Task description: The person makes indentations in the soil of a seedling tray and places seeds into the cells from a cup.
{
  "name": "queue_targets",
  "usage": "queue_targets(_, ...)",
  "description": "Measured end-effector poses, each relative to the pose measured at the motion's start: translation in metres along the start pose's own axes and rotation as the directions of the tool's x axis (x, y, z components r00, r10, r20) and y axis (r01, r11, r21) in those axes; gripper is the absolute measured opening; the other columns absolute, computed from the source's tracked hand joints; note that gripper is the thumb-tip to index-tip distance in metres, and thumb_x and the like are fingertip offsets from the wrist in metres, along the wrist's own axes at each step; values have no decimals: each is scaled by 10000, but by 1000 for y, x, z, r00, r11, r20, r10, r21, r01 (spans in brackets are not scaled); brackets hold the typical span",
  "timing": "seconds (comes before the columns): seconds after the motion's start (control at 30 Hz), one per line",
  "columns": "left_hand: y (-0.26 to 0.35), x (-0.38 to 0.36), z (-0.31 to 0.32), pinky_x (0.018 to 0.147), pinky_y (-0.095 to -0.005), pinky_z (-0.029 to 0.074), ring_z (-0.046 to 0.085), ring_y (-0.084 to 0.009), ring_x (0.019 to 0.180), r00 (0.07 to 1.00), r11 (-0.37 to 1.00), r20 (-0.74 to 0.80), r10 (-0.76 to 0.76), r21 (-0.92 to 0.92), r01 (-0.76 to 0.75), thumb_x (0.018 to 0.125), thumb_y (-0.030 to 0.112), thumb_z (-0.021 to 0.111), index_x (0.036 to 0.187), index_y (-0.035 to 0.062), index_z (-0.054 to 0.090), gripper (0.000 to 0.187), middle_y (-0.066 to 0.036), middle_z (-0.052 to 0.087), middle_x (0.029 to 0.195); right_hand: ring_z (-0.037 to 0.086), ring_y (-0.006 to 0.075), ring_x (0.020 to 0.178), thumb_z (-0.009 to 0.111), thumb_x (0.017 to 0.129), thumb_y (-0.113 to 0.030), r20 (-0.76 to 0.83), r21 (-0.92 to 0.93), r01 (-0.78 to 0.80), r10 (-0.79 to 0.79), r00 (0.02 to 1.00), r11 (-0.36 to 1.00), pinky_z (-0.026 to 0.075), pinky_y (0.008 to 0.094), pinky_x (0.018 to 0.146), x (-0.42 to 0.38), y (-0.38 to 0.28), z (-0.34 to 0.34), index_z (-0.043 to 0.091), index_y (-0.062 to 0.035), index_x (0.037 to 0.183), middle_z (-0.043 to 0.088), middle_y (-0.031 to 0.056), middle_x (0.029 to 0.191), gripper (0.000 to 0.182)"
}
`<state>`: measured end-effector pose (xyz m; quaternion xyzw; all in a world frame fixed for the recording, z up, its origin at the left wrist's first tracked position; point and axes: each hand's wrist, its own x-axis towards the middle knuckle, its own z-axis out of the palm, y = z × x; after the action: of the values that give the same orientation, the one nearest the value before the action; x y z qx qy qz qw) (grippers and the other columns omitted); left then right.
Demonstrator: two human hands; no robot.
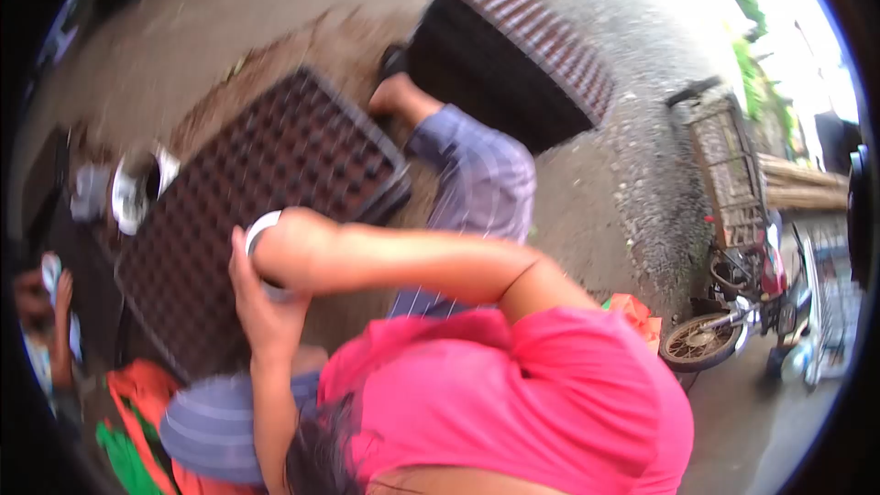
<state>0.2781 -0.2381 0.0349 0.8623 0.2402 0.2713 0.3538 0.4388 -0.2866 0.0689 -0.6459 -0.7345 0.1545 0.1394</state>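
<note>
My left hand (266, 316) is wrapped round a white cup (260, 227), whose rim shows beside my wrist. My right hand (291, 246) reaches down into the cup; its fingers are hidden inside. Under and beyond both hands lies a dark seedling tray (266, 142) with rows of small cells that look brown inside. It sits between my bent legs in checked trousers. The cup's contents cannot be seen.
A tall stack of seedling trays (504, 64) stands by my right foot. Left are a white bucket (122, 197) and a small translucent container (89, 191). Another person's arm (62, 335) shows at far left. A motorbike (733, 321) with a cart (724, 160) stands at right.
</note>
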Motion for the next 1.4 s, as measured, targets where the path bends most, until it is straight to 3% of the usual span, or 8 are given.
queue_targets(0.13,-5,-2,-3,1128,-490,423,513,-427,1348,998,999,-47,30,16,-29,662,77,935,1615,23,269,1164,-254,474,1494,727,273,679,746,751,-135,-138,316,-190,243,960,930,576,394,658,-26,57,-44,796,-84,942,742,131,785,204)
queue_targets(0.2,-9,-1,-4,1072,-493,471,562,-434,1270,995,997,-74,68,50,-65,663,44,926,1612,25,272,1153,-256,530,1403,747,252,719,715,743,-120,-28,446,-570,647,762,690,595,395,703,-39,102,-56,806,-112,912,754,109,785,192)
queue_targets(0.27,-12,2,-3,1077,-490,470,566,-421,1270,996,997,-70,58,47,-55,656,38,927,1614,28,271,1161,-246,535,1402,741,244,731,777,752,-125,-330,89,-494,493,805,865,590,360,711,-56,181,-28,809,-103,936,762,78,803,187)
queue_targets(0.5,-21,2,3,1164,-450,411,518,-356,1385,999,999,-11,-40,-9,40,641,1,923,1634,50,256,1197,-217,460,1551,750,240,806,760,764,-138,-207,145,-440,462,862,886,591,367,793,-65,246,14,824,-123,959,778,62,865,205)
queue_targets(0.83,-19,4,5,1091,-487,463,565,-406,1283,1000,1000,-28,10,29,-9,635,18,929,1622,46,261,1193,-234,534,1414,745,248,797,750,784,-145,-139,33,-443,443,886,896,593,355,795,-65,181,-27,816,-103,1017,774,55,869,246)
queue_targets(0.9,-19,4,9,1083,-487,470,570,-410,1275,999,999,-26,21,26,-20,642,26,929,1620,47,263,1184,-236,538,1409,742,268,799,734,786,-117,-176,220,-490,529,830,843,593,364,796,-44,112,-48,814,-116,1022,760,60,843,249)
queue_targets(1.03,-6,4,16,1060,-491,489,581,-426,1256,998,998,-8,54,34,-54,657,44,929,1614,49,268,1163,-242,549,1394,747,288,723,729,733,-100,53,-125,-32,39,998,992,587,408,609,-20,32,-22,754,-64,800,727,135,751,81)
queue_targets(1.4,-6,0,16,1040,-496,499,586,-429,1240,999,999,25,41,32,-41,631,44,931,1618,74,267,1189,-232,555,1378,738,336,768,748,712,-116,17,122,-62,61,998,991,587,436,680,-8,19,17,750,-44,833,722,148,760,141)
